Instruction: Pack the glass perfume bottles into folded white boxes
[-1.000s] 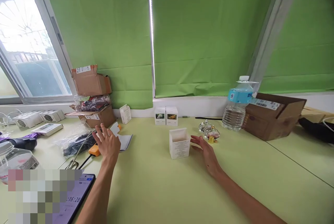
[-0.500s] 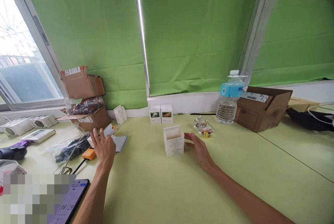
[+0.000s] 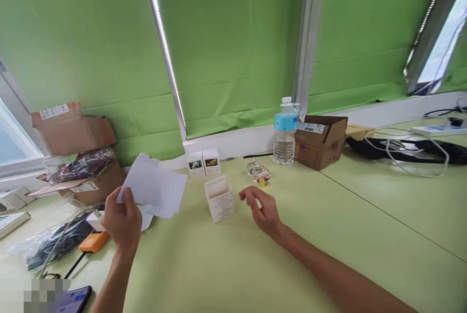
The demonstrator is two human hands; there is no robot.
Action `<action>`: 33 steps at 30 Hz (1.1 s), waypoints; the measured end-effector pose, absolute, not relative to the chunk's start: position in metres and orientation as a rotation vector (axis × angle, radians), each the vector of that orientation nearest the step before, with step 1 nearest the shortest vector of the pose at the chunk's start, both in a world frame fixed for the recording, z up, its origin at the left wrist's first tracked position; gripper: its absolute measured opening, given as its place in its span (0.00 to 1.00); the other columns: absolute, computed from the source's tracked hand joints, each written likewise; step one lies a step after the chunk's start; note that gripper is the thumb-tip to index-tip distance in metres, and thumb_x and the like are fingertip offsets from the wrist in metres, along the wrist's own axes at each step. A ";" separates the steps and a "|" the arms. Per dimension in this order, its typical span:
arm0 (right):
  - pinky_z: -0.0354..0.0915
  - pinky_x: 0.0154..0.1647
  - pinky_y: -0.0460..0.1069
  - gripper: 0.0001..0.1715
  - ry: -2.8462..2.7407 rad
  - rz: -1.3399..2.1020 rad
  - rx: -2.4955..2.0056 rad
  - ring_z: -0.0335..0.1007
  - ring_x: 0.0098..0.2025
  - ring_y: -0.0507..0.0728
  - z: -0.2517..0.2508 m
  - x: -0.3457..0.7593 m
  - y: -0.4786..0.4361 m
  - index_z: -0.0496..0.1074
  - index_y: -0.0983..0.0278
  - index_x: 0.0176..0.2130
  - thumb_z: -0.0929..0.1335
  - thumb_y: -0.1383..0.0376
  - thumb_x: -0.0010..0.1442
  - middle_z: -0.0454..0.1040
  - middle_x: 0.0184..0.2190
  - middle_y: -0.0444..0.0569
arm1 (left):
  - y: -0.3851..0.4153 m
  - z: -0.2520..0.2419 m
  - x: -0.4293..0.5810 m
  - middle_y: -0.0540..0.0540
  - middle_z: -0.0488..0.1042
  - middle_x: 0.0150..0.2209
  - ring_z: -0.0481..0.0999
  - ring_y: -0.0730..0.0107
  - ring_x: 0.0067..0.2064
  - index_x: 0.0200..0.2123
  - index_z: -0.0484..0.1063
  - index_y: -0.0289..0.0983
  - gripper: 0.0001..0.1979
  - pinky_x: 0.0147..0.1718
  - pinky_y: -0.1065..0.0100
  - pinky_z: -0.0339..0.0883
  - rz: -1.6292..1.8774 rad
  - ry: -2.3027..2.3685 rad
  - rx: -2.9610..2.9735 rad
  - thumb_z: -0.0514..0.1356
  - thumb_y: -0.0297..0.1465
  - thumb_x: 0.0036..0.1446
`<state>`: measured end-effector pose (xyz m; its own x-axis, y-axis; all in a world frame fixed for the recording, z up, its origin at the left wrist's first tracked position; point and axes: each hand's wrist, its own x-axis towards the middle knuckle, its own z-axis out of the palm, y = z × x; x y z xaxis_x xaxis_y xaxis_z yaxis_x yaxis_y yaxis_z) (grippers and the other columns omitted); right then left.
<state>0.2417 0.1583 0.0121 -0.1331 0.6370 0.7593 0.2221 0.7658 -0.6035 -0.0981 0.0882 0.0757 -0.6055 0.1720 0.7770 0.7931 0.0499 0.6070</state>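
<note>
My left hand (image 3: 122, 223) is raised above the green table (image 3: 255, 264) and pinches a white sheet of paper (image 3: 155, 191) by its lower left corner. An open white carton (image 3: 219, 199) stands upright in the middle of the table. Just right of it my right hand (image 3: 263, 208) hovers, fingers loosely curled and holding nothing. A small glass bottle with a gold cap (image 3: 259, 173) lies beyond that hand.
Two small white boxes (image 3: 203, 161) stand by the wall. A water bottle (image 3: 285, 131) and a brown cardboard box (image 3: 321, 139) sit at back right, with black cables (image 3: 401, 145) further right. Cardboard boxes (image 3: 73, 130), a plastic bag (image 3: 54, 242), an orange tool (image 3: 94, 241) and a phone (image 3: 73, 299) crowd the left.
My left hand has lifted the white paper off the table at the left. My right hand has drawn slightly back from the carton. The view has swung to the right.
</note>
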 end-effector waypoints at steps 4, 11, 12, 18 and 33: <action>0.64 0.29 0.47 0.13 -2.003 0.486 -0.549 0.67 0.25 0.52 0.017 0.234 0.132 0.73 0.61 0.44 0.63 0.58 0.68 0.76 0.28 0.46 | 0.086 0.073 -0.057 0.50 0.72 0.26 0.70 0.70 0.25 0.47 0.74 0.33 0.20 0.26 0.69 0.63 -1.735 -1.728 -0.953 0.56 0.43 0.62; 0.65 0.26 0.46 0.23 -2.081 0.875 -0.657 0.71 0.29 0.55 0.028 0.220 0.105 0.72 0.62 0.38 0.63 0.47 0.65 0.76 0.31 0.49 | 0.068 0.044 0.013 0.47 0.80 0.32 0.80 0.66 0.31 0.45 0.73 0.39 0.12 0.31 0.68 0.71 -1.782 -1.555 -1.382 0.58 0.38 0.62; 0.65 0.26 0.46 0.24 -2.016 0.921 -0.659 0.72 0.29 0.55 0.028 0.220 0.105 0.72 0.63 0.38 0.63 0.46 0.64 0.76 0.31 0.49 | 0.066 0.042 0.018 0.45 0.81 0.39 0.81 0.63 0.38 0.48 0.73 0.40 0.12 0.37 0.66 0.73 -1.783 -1.472 -1.576 0.57 0.37 0.64; 0.67 0.21 0.45 0.32 -1.730 1.241 -0.581 0.72 0.26 0.53 0.027 0.222 0.117 0.68 0.62 0.50 0.67 0.42 0.59 0.74 0.32 0.48 | 0.063 0.042 0.032 0.38 0.60 0.67 0.61 0.48 0.66 0.48 0.73 0.40 0.22 0.57 0.49 0.66 -1.690 -1.188 -2.423 0.47 0.47 0.67; 0.72 0.41 0.54 0.23 -1.680 0.919 -0.801 0.76 0.41 0.62 0.040 0.223 0.118 0.75 0.62 0.47 0.74 0.53 0.54 0.80 0.42 0.51 | 0.067 0.031 0.041 0.42 0.73 0.55 0.73 0.60 0.57 0.47 0.69 0.43 0.10 0.54 0.60 0.69 -1.596 -1.309 -2.313 0.57 0.27 0.63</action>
